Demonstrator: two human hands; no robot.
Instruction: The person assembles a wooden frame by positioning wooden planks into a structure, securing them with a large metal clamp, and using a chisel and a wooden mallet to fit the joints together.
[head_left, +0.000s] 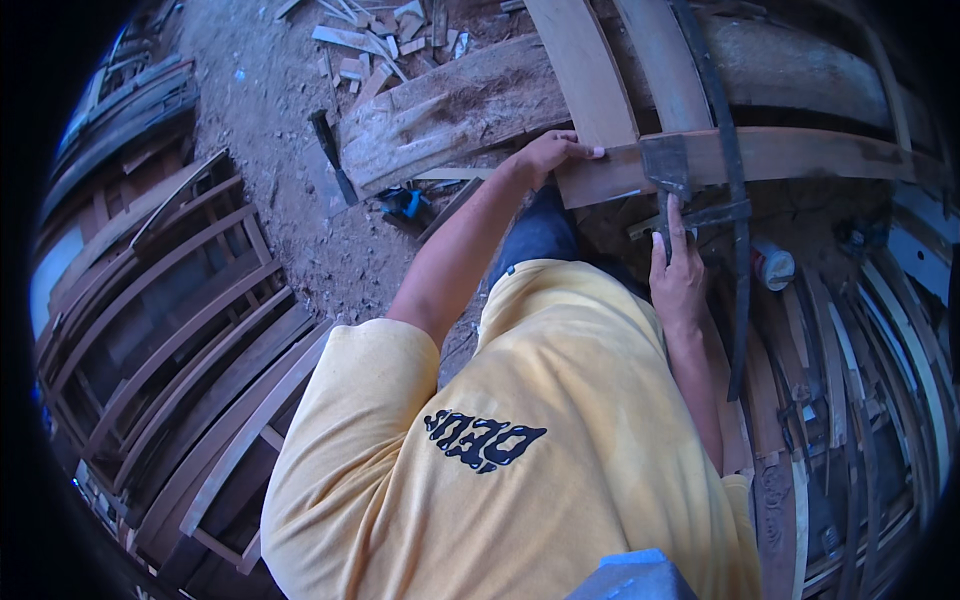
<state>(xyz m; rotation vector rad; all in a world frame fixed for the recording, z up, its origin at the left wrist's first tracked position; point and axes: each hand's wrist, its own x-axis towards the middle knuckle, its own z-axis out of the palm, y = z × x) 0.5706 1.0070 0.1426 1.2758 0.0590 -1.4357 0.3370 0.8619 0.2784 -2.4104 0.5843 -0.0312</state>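
My left hand (pixel 548 153) is closed on the left end of a wooden board (pixel 606 178), with the thumb over its top. My right hand (pixel 680 280) grips a dark, wide-bladed putty knife (pixel 664 162), its index finger stretched along the handle. The putty knife's blade lies against the face of the board, to the right of my left hand. Two wider planks (pixel 588 70) run away from me behind the board. A long dark metal bar clamp (pixel 733 180) crosses the board just right of the blade.
A thick rough timber (pixel 460 100) lies behind the work. Offcuts (pixel 385 45) litter the dirt floor, near a dark-handled flat tool (pixel 332 160) and a blue tool (pixel 405 203). Wooden frames (pixel 190 340) are stacked at left. A round can (pixel 774 267) and long strips (pixel 850 370) are at right.
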